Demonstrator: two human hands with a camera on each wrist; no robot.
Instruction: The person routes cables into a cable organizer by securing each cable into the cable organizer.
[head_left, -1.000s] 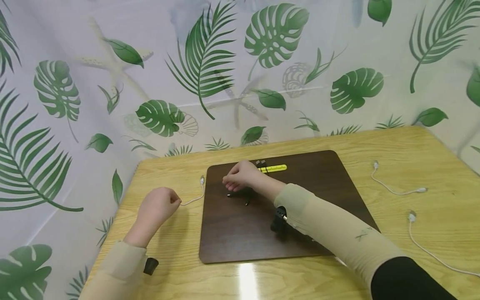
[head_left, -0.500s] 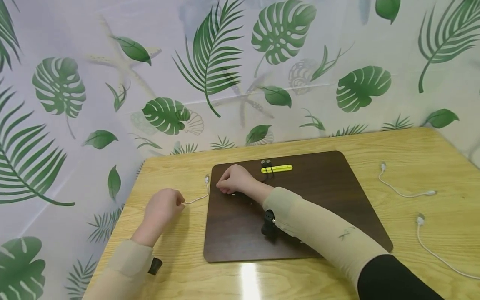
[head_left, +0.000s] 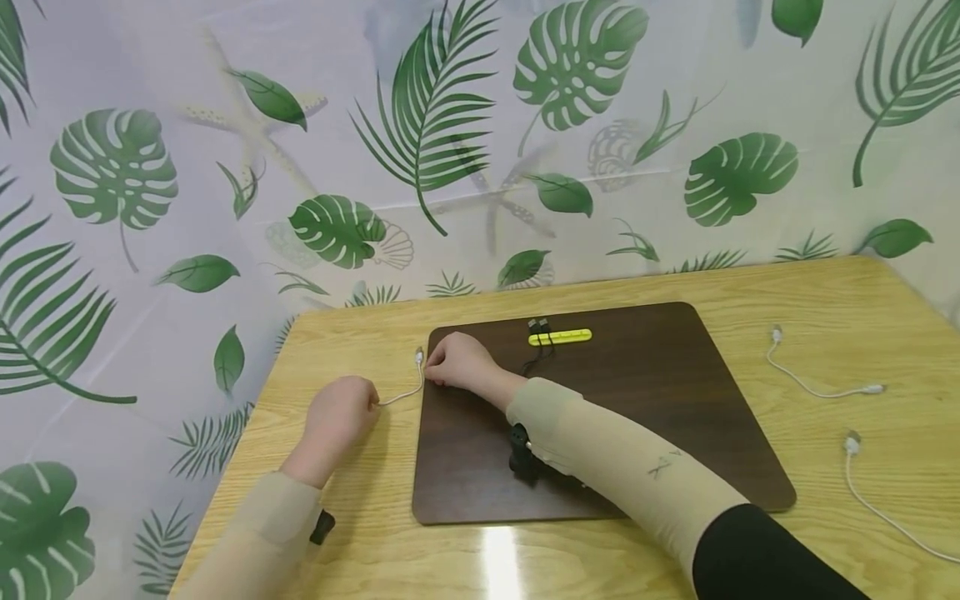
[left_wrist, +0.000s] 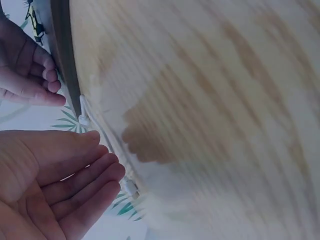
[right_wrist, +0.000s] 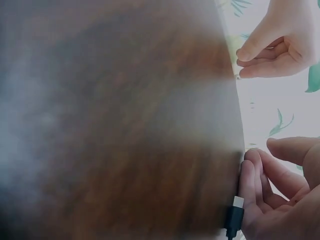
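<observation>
My left hand (head_left: 341,417) is just above the light wood table, its fingers close to the near end of a short white USB cable (head_left: 401,394). In the left wrist view the cable's white connector (left_wrist: 130,187) shows beyond the loosely bent fingers. At the dark brown board's (head_left: 480,458) left edge is my right hand (head_left: 461,362), its fingertips near the cable's far plug (head_left: 419,357). The right wrist view shows a gap between thumb and fingers, with a black plug (right_wrist: 235,215) lying beside them.
A yellow cable clip (head_left: 573,336) near the board's back edge holds two black cables (head_left: 538,327). To the right on the table lie two more white cables, one farther back (head_left: 806,379) and one nearer (head_left: 873,504). A leaf-print cloth (head_left: 480,167) hangs behind.
My right hand has moved left across the board to its left edge, uncovering the yellow clip. The left hand stays beside the white cable. The whole view has shifted slightly.
</observation>
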